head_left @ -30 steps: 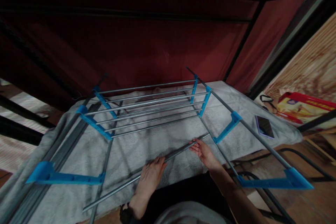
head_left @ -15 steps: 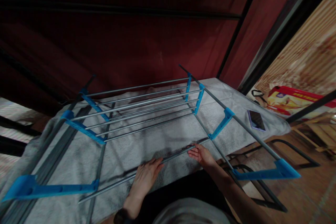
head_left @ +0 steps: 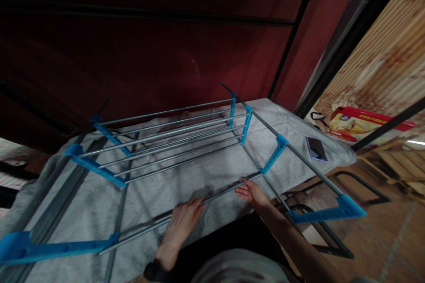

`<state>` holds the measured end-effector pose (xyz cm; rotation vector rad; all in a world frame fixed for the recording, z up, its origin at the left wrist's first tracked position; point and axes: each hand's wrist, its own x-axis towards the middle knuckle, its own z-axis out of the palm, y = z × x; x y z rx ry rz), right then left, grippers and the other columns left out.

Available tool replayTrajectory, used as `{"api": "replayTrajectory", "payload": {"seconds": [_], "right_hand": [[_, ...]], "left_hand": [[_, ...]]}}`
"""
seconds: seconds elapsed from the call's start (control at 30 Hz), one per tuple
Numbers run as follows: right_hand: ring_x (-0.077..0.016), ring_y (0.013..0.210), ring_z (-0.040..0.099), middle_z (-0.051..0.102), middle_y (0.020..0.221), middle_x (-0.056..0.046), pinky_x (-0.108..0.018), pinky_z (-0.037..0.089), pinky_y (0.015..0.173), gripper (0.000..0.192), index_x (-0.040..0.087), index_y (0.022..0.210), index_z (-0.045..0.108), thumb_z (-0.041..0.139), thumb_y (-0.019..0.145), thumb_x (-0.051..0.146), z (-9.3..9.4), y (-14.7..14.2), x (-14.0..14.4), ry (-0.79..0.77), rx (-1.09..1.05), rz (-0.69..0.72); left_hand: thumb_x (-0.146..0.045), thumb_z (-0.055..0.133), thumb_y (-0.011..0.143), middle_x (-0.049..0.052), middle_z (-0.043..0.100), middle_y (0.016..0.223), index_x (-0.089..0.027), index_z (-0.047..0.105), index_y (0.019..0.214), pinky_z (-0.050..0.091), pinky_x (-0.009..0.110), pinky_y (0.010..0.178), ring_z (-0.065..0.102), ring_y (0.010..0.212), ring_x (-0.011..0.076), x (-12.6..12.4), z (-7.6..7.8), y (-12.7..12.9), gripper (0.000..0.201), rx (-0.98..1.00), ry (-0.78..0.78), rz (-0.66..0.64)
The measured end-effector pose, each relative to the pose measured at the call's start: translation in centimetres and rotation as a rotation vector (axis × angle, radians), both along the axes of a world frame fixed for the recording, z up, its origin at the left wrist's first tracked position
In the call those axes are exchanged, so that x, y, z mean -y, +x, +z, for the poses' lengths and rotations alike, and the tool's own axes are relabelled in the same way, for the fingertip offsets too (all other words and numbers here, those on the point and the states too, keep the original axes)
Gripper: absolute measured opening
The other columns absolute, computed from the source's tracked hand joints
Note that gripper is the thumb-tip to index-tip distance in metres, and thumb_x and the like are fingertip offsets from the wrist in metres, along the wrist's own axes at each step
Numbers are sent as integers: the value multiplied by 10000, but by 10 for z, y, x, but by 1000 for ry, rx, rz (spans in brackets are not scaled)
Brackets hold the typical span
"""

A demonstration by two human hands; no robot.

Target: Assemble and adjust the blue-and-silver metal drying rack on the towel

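Observation:
A thin grey metal rod [head_left: 219,195] runs across the near side of a drying-rack frame with blue plastic brackets. My left hand [head_left: 184,220] lies over the rod's middle, palm down, its fingers curled round it. My right hand [head_left: 251,193] pinches the rod farther right, thumb and fingertips on it, the other fingers loosely curled. The rod's right end meets a blue bracket [head_left: 275,155]. Its left end lies across a frame leg, by the near left bracket [head_left: 59,247]. Several parallel rods [head_left: 182,129] span the brackets behind.
The frame stands on a table covered by a grey cloth [head_left: 212,166]. Loose grey tubes [head_left: 63,190] lie at the left. A phone [head_left: 317,149] rests at the right, near a red and yellow box [head_left: 361,126]. Black metal frames [head_left: 361,185] stand below the table edge.
The view has shifted a little, so the rack appears slightly farther left. Both hands keep their hold on the rod, with almost no movement along it.

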<state>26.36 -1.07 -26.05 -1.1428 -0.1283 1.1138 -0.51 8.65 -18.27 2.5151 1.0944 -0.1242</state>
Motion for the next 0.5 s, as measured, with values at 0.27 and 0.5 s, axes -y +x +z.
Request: {"api": "replayTrajectory", "payload": {"seconds": [0.27,0.5], "right_hand": [[-212,670,698,687,685,-44,-352,592,693,165,196,804,653,740,759,328,9,-1,1,-65,-95,9],[-212,656,694,683,686,-38,-343,590,678,175,184,834,647,730,755,316,14,-2,1,-96,-91,-12]], "left_hand": [[-394,375,1026,68,675,1344,-250,648,1329,477,332,993,655,1189,230,0,0,0,433,-6,4,7],[-369,373,1035,62,700,1290,-251,654,1302,486,312,961,668,1160,216,1,3,3,405,6,6,-12]]}}
